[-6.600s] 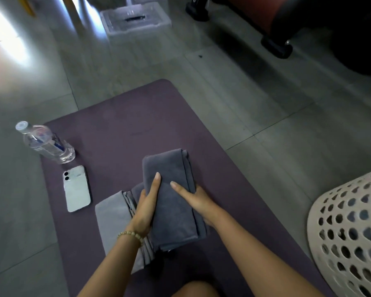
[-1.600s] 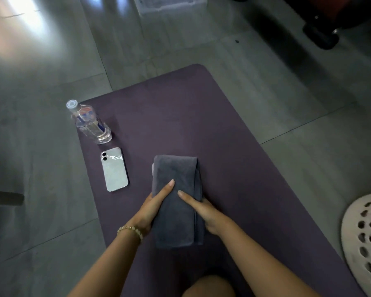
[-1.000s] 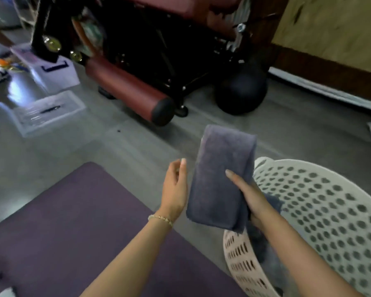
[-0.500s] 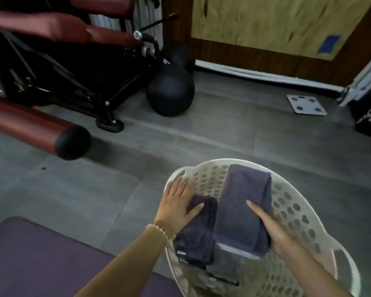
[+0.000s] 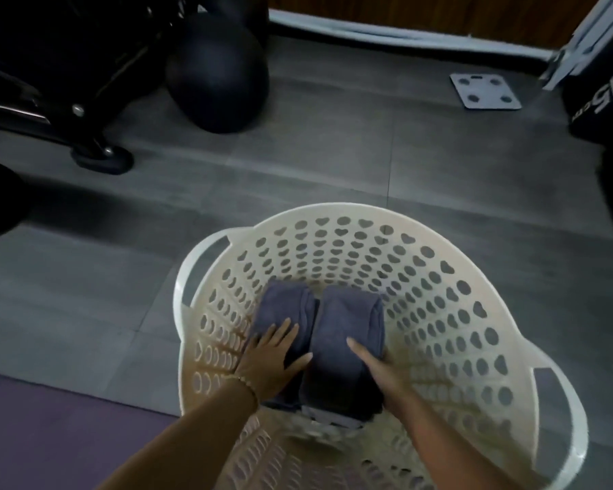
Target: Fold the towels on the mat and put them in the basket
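Observation:
A cream plastic basket [image 5: 439, 313] with heart-shaped holes stands on the floor below me. Two folded dark grey towels lie side by side at its bottom. My left hand [image 5: 273, 358] presses flat with spread fingers on the left towel [image 5: 283, 302]. My right hand [image 5: 382, 373] holds the right towel [image 5: 347, 313] at its right edge, with the thumb on top and the fingers hidden underneath. A corner of the purple mat [image 5: 50, 419] shows at the lower left; no towel is visible on that part.
A black ball [image 5: 216, 76] and the black foot of a gym bench [image 5: 101, 159] stand at the far left. A grey bathroom scale [image 5: 485, 90] lies far right, beside a black bag [image 5: 598, 100]. Grey floor tiles surround the basket.
My right hand has carried the folded towel from the mat into the basket and lowered it beside the other one. My left hand has slid down onto the left towel.

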Available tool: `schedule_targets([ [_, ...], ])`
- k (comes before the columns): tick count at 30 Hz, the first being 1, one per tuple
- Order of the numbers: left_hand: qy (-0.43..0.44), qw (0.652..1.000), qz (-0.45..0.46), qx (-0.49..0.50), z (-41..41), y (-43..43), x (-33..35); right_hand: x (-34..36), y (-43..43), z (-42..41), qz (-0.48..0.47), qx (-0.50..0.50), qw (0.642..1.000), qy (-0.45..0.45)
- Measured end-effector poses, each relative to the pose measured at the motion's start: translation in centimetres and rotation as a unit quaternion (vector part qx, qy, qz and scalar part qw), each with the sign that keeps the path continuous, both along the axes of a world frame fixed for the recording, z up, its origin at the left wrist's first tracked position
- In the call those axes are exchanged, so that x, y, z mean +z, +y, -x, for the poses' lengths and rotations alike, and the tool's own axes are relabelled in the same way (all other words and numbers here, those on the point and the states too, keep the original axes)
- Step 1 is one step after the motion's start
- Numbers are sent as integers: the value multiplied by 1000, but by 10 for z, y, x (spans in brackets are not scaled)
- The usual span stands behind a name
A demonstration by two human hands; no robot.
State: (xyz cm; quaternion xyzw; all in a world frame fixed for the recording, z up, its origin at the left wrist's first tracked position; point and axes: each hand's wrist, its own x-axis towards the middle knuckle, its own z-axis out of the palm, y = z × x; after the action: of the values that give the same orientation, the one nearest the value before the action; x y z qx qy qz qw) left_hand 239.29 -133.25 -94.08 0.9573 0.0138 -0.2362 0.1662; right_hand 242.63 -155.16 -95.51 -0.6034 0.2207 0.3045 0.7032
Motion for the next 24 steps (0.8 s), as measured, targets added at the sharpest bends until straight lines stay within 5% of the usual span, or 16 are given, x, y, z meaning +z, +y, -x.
schedule_targets([
  [4,0,1000,9,-3,1,-5,-18,-26,9,3,51,33,998,-4],
  [7,-7,1000,-6,-28,1,-6,-19,-30,8,-4,191,57,978,-66],
  [10,4,999,-8,-36,-2,-8,-18,-22,3,-7,385,137,861,-302],
  [13,16,999,-25,-40,-3,-10,-17,-16,6,-9,406,266,774,-407],
  [24,39,999,-27,-14,-3,-28,-7,-20,7,-27,460,441,732,-241],
])
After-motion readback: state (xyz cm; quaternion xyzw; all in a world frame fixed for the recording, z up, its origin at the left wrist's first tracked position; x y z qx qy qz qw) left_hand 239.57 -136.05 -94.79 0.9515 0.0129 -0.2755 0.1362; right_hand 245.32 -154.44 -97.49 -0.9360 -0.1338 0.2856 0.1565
